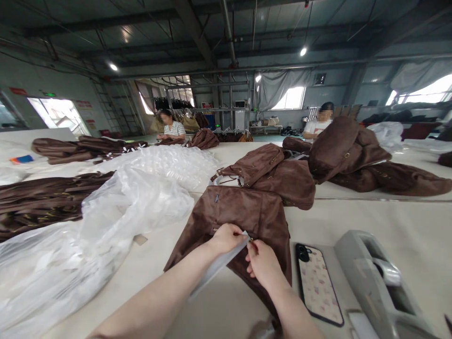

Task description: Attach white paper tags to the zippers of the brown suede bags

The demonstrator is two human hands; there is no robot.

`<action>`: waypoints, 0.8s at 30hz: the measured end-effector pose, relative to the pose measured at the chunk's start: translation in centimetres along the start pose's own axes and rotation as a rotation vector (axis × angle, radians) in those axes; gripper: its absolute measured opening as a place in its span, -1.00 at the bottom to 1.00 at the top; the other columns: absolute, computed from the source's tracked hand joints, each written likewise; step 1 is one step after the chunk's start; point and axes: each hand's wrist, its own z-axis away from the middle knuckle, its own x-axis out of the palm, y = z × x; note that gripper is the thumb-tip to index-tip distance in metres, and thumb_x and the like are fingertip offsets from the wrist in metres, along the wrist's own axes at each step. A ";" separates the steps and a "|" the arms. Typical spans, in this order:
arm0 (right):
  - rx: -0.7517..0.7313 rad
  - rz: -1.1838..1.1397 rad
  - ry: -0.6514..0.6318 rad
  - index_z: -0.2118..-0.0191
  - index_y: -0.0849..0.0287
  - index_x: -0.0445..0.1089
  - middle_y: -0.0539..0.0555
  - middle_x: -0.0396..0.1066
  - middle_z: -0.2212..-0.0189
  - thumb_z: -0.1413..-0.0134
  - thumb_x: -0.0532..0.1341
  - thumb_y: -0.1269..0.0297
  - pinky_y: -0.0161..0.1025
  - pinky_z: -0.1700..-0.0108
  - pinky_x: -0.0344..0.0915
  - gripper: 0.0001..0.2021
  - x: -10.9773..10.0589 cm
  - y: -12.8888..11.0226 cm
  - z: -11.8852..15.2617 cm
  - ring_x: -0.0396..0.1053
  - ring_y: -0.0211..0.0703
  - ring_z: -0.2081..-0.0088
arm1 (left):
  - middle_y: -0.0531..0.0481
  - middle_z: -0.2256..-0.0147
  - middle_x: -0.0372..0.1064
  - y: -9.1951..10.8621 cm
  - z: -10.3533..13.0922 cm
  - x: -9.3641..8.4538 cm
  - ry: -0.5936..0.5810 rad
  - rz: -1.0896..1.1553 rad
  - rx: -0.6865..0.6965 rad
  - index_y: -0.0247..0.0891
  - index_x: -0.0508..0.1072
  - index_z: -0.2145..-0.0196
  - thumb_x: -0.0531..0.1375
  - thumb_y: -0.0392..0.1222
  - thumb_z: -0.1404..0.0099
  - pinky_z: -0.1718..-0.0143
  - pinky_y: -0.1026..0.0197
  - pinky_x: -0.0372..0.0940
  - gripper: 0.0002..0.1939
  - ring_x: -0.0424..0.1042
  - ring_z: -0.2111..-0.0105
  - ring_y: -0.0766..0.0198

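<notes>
A dark brown leather-like bag (pixel 243 207) lies on the pale table right in front of me. Over its lower middle, my left hand (pixel 228 235) pinches the upper end of a thin whitish strip (pixel 219 266), which slants down to the left under my forearm. Close beside it, my right hand (pixel 261 259) has its fingers curled at a small gold-coloured piece (pixel 251 239) on the bag, near the strip's tip. The fingertips of both hands nearly meet. Part of the bag's lower edge is hidden by my arms.
Clear plastic wrap (pixel 141 197) heaps at the left, beside stacked brown pieces (pixel 45 202). More brown bags (pixel 293 181) lie beyond and to the right. A patterned phone (pixel 319 285) and a grey tape dispenser (pixel 381 282) are at the right. Two people (pixel 173 128) are farther back.
</notes>
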 end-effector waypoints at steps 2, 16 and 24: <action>0.059 -0.022 -0.017 0.38 0.18 0.26 -0.04 0.33 0.67 -0.14 0.05 0.22 -0.42 0.78 0.11 -0.83 0.1 0.6 -0.7 0.24 -0.32 0.78 | 0.03 0.46 0.43 -0.2 -0.2 0.5 -0.002 0.022 -0.021 -0.32 0.55 0.34 0.09 -0.02 -0.19 0.48 0.34 0.12 -0.66 0.33 0.46 0.32; 0.097 -0.230 0.015 0.60 0.21 0.27 -0.04 0.30 0.71 0.12 0.20 0.18 -0.44 0.80 -0.11 -0.77 0.6 2.1 -3.0 0.07 -0.44 0.79 | -0.14 0.29 0.40 2.2 4.0 0.6 0.117 -0.458 0.239 -0.34 0.46 0.26 -0.02 -0.32 -0.30 0.24 0.16 0.28 -0.75 0.39 0.25 0.14; 0.072 -0.322 -0.021 0.57 0.22 0.32 -0.08 0.25 0.74 0.15 0.21 0.08 -0.42 0.80 -0.19 -0.72 0.1 1.8 -2.5 0.03 -0.43 0.81 | -0.22 0.27 0.34 3.5 5.7 2.9 0.145 -0.852 0.276 -0.48 0.38 0.05 0.03 -0.39 -0.30 0.47 0.22 0.36 -0.70 0.42 0.32 0.14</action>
